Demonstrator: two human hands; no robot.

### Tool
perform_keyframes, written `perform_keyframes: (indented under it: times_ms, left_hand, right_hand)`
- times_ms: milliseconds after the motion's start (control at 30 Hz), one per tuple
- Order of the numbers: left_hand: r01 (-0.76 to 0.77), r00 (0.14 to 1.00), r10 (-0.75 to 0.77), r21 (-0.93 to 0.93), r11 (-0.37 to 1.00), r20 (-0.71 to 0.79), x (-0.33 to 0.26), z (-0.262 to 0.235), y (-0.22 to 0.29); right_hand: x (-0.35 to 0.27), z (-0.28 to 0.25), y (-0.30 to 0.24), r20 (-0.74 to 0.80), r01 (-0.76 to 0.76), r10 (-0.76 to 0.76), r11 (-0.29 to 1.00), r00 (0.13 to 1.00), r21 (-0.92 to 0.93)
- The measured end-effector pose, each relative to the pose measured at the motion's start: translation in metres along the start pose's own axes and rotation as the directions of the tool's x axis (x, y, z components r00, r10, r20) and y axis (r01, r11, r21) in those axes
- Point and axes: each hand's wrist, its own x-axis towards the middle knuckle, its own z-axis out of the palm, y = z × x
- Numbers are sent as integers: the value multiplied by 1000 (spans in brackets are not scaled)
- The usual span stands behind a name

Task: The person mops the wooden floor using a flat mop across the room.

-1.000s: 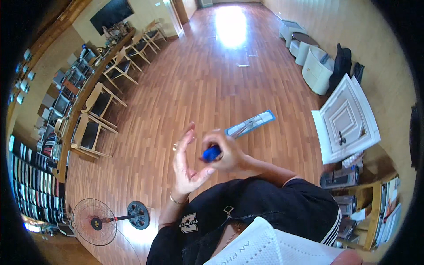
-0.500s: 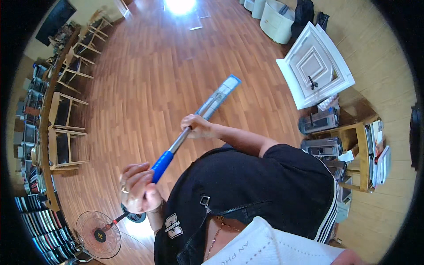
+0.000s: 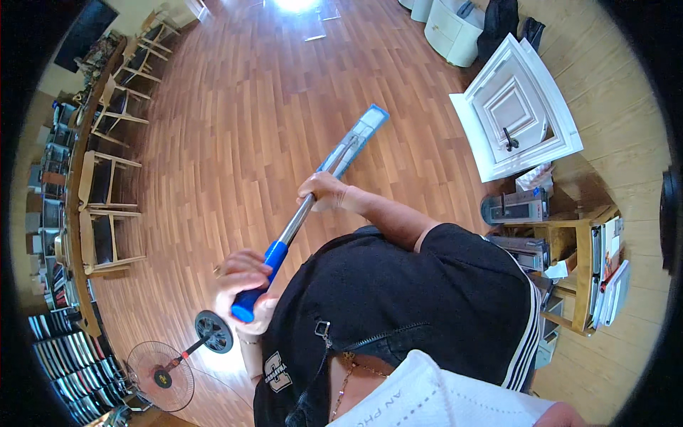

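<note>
A flat mop slants across the middle of the view, its pale blue-edged head [image 3: 364,134] over the wooden floor. My right hand [image 3: 326,191] is wrapped round the metal pole [image 3: 293,226] close above the mop head. Farther up the pole, my left hand [image 3: 240,286] holds the blue grip [image 3: 274,257] near its rounded end, with fingers curled over one side and the thumb on the other. The fingers of the left hand are slightly blurred. Behind my right hand, part of the pole and mop head is hidden.
Wooden chairs [image 3: 103,238] line a long counter [image 3: 74,206] on the left. A standing fan [image 3: 162,377] is at the lower left. On the right stand a white panelled door sample [image 3: 509,107], a wooden shelf [image 3: 585,263] with binders, and a cream cabinet [image 3: 452,37] farther off.
My left hand has moved right and slightly up, and the grip's rounded end now shows. The mop head has shifted a little farther away. My right hand still holds the pole.
</note>
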Motion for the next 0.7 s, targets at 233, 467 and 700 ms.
perform_keyframes:
  times_ms: [233, 467, 700]
  left_hand:
    - [47, 949, -76, 102, 994, 305, 65, 85, -78]
    - [4, 824, -136, 235, 972, 551, 87, 164, -157]
    - [19, 726, -109, 139, 990, 679, 102, 160, -156]
  right_hand:
    - [-14, -74, 149, -30, -39, 40, 998, 999, 50]
    - [-59, -134, 268, -75, -85, 80, 994, 994, -68]
    - [-97, -144, 247, -233, -478, 482, 875, 845, 78]
